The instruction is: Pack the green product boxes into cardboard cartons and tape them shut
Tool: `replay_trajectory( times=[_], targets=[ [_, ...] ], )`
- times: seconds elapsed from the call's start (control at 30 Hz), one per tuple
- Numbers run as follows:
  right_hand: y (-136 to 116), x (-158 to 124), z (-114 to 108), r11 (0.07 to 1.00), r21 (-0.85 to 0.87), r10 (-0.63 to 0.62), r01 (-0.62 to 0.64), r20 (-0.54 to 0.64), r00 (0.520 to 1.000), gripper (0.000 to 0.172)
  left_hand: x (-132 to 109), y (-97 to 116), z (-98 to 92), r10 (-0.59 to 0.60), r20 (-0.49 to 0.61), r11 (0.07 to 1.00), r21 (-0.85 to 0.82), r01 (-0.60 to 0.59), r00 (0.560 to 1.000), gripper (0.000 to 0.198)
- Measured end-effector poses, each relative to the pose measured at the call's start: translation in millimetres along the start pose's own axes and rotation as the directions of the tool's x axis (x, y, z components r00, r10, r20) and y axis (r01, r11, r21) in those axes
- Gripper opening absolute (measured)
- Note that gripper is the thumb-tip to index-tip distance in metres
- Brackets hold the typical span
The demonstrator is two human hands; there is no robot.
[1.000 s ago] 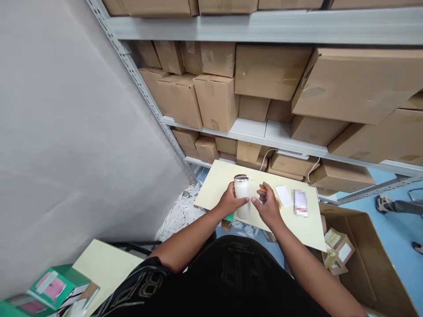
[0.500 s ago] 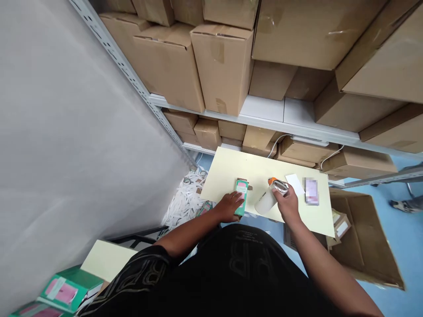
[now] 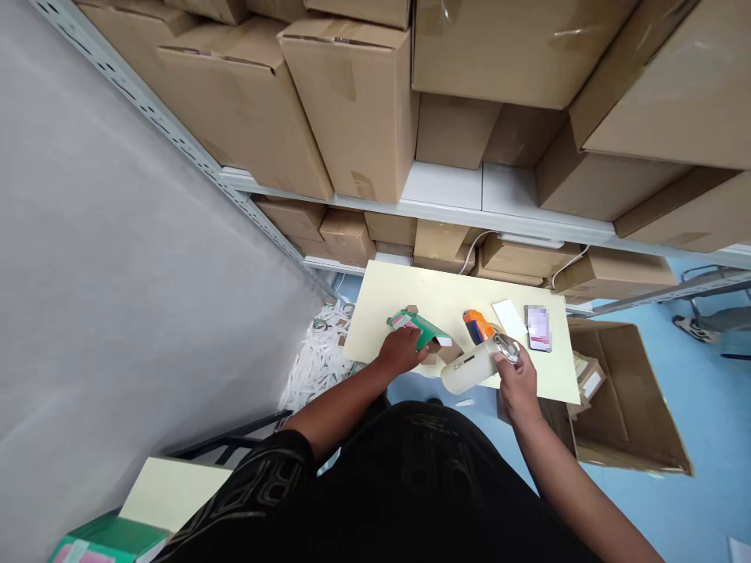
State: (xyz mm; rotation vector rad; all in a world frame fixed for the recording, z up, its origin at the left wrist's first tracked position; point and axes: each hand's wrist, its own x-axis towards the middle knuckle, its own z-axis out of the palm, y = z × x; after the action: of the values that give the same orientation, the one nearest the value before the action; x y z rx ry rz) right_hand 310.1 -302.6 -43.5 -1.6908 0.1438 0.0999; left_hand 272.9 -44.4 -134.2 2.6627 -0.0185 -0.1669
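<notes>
My left hand (image 3: 402,349) is closed on a small green and pink carton (image 3: 427,325), which lies slanted on the cream tabletop (image 3: 387,289). Brown cardboard flaps stick out at its ends, and its right end faces the bottle. In my right hand (image 3: 519,385) is a white bottle (image 3: 469,371) with a shiny silver lid, gripped near the lid. The bottle is tilted, its base toward the carton and over the table's front edge. Just behind it lies an orange and dark blue tool (image 3: 478,324) whose kind I cannot make out.
A white card (image 3: 509,318) and a phone (image 3: 537,328) lie on the table's right. An open cardboard box (image 3: 627,391) stands beside it. Shelves of cartons (image 3: 357,102) rise behind, white paper strips (image 3: 314,367) lie left, and a person's leg (image 3: 719,317) shows far right.
My left hand has turned the green carton from upright in view to slanted, its flapped end toward the bottle. The bottle has moved slightly nearer to me, uncovering the orange tool. The view has shifted.
</notes>
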Motion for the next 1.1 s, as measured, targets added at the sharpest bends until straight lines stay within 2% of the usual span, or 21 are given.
replay_trajectory(
  times=[0.13, 0.27, 0.4, 0.47, 0.53, 0.63, 0.7, 0.77, 0.9, 1.0, 1.1],
  targets=[
    [-1, 2, 22, 0.996, 0.085, -0.021, 0.020, 0.007, 1.000, 0.054, 14, 5, -12.7, -0.125, -0.043, 0.986, -0.113, 0.120, 0.991, 0.035],
    [1, 20, 47, 0.990, 0.139, -0.025, 0.036, -0.083, 0.996, 0.050, 10, 2, -14.9, -0.128, -0.042, 0.980, -0.159, 0.120, 0.991, 0.030],
    [5, 36, 60, 0.990, 0.128, -0.042, 0.058, -0.118, 0.992, 0.049, 2, 1, -12.1, -0.168, -0.054, 0.964, -0.217, 0.152, 0.984, 0.029],
    [7, 34, 64, 0.990, 0.080, -0.106, 0.113, -0.089, 0.990, 0.053, -1, 2, -10.8, -0.220, -0.070, 0.941, -0.278, 0.193, 0.973, 0.027],
    [9, 28, 68, 0.980, 0.039, -0.197, 0.197, -0.003, 0.980, 0.058, -2, 1, -10.3, -0.275, -0.086, 0.901, -0.371, 0.225, 0.958, 0.024],
    [9, 16, 75, 0.947, 0.006, -0.320, 0.323, 0.151, 0.935, 0.062, -6, -3, -11.3, -0.316, -0.105, 0.849, -0.474, 0.232, 0.943, 0.019],
    [6, 13, 80, 0.928, 0.002, -0.366, 0.373, 0.205, 0.908, 0.060, -9, -6, -12.9, -0.333, -0.101, 0.828, -0.506, 0.240, 0.937, 0.017],
    [3, 15, 86, 0.923, 0.011, -0.379, 0.384, 0.197, 0.904, 0.059, -11, -7, -14.8, -0.374, -0.075, 0.781, -0.562, 0.271, 0.924, 0.020],
    [-6, 32, 99, 0.952, 0.013, -0.307, 0.307, 0.105, 0.946, 0.056, -13, -7, -17.5, -0.463, 0.008, 0.668, -0.654, 0.355, 0.886, 0.039],
    [-10, 42, 104, 0.959, -0.003, -0.282, 0.284, 0.103, 0.954, 0.055, -13, -6, -19.1, -0.464, 0.012, 0.661, -0.661, 0.355, 0.886, 0.043],
    [-11, 40, 104, 0.934, -0.032, -0.345, 0.355, 0.163, 0.924, 0.060, -11, -7, -21.6, -0.447, 0.003, 0.663, -0.671, 0.333, 0.895, 0.041]
  ],
)
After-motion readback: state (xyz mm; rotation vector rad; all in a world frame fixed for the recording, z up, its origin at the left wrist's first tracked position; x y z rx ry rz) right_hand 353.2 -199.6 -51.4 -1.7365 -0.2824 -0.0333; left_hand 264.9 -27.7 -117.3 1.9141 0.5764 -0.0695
